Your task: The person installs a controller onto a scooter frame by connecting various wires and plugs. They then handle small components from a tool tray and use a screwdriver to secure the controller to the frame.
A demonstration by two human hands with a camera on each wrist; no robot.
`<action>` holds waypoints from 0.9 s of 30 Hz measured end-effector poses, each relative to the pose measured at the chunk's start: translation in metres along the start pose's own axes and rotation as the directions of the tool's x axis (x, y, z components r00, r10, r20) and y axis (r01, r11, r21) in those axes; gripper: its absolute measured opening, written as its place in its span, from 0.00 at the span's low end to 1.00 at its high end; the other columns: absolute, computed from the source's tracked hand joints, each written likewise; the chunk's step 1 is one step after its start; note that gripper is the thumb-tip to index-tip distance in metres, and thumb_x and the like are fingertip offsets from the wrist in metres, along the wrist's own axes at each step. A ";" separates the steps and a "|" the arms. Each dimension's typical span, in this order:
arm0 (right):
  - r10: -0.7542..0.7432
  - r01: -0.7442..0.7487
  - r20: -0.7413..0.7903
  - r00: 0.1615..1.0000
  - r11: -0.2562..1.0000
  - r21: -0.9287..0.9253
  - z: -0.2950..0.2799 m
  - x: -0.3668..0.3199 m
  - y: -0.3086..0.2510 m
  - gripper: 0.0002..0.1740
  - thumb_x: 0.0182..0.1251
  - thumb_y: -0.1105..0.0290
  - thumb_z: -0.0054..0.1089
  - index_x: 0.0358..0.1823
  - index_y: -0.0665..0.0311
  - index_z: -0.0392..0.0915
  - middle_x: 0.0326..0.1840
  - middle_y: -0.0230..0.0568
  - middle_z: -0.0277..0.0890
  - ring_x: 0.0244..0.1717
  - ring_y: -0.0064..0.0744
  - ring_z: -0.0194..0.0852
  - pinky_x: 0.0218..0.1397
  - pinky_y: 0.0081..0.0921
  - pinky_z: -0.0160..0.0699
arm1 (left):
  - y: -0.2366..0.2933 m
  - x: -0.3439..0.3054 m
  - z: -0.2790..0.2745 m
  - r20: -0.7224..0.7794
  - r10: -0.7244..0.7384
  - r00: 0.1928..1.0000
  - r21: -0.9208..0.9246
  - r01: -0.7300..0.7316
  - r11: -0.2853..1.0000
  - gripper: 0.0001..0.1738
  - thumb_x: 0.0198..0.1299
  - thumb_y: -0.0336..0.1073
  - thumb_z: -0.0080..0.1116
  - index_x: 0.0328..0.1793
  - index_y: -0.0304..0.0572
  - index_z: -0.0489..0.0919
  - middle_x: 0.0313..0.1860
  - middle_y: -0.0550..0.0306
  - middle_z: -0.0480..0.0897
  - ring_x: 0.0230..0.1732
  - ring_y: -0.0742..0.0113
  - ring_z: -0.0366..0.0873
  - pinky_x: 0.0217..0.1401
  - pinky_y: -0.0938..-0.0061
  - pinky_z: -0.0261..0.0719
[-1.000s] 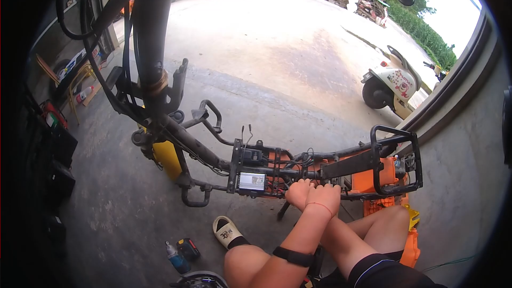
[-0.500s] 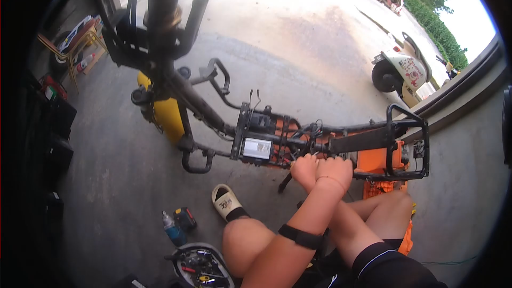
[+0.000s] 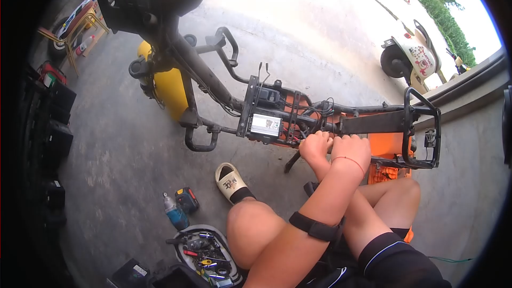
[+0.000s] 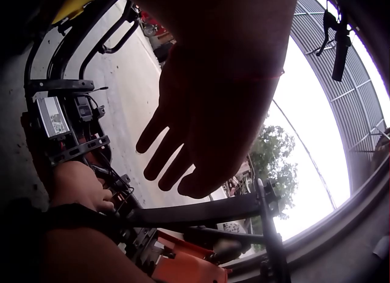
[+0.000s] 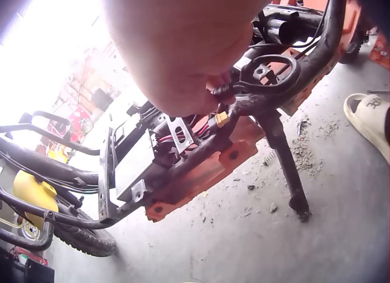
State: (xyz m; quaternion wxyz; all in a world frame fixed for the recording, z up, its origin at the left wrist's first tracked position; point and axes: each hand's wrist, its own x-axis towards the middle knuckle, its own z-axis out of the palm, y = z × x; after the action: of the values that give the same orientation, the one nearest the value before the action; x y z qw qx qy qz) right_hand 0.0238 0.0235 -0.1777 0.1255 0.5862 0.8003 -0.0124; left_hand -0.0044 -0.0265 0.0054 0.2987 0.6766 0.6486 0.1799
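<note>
A stripped black scooter frame (image 3: 194, 70) with orange body panels (image 3: 388, 145) stands before me. My right hand (image 3: 316, 146) is at the middle of it, beside a silver control box (image 3: 265, 125). In the right wrist view its fingers curl round a black cable (image 5: 296, 75) with a ribbed sleeve, partly hidden by the hand. Just below them sits a yellow connector (image 5: 222, 119). Crossed over the right forearm, my left hand (image 3: 350, 152) hangs near the seat bar (image 3: 373, 123). In the left wrist view its fingers (image 4: 163, 155) are loosely straight, with nothing in them.
A tool tray (image 3: 205, 256), a blue impact driver (image 3: 175, 212) and a battery pack (image 3: 186, 199) lie on the floor at lower left. The kickstand (image 5: 285, 167) reaches down to the concrete. A cream scooter (image 3: 413, 56) stands outside at the right.
The head view has tilted down, so the frame and hands sit higher and the tool tray shows fully. Both hands stay at about the same part of the frame.
</note>
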 end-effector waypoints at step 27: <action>-0.377 0.468 -0.282 0.882 0.644 0.604 0.020 -0.026 -0.019 0.12 0.63 0.79 0.51 0.47 0.63 0.75 0.44 0.51 0.76 0.49 0.53 0.77 0.49 0.44 0.76 | 0.004 0.011 0.017 -0.018 -0.061 0.998 0.021 0.061 0.998 0.11 0.66 0.37 0.52 0.50 0.47 0.82 0.48 0.53 0.84 0.52 0.57 0.82 0.55 0.61 0.75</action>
State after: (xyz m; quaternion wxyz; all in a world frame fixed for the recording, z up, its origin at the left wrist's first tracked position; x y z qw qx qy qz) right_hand 0.0166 -0.0105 -0.1937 -0.1473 0.3880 0.8646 -0.2832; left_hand 0.0105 -0.0180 -0.0060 0.2908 0.6581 0.6735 0.1695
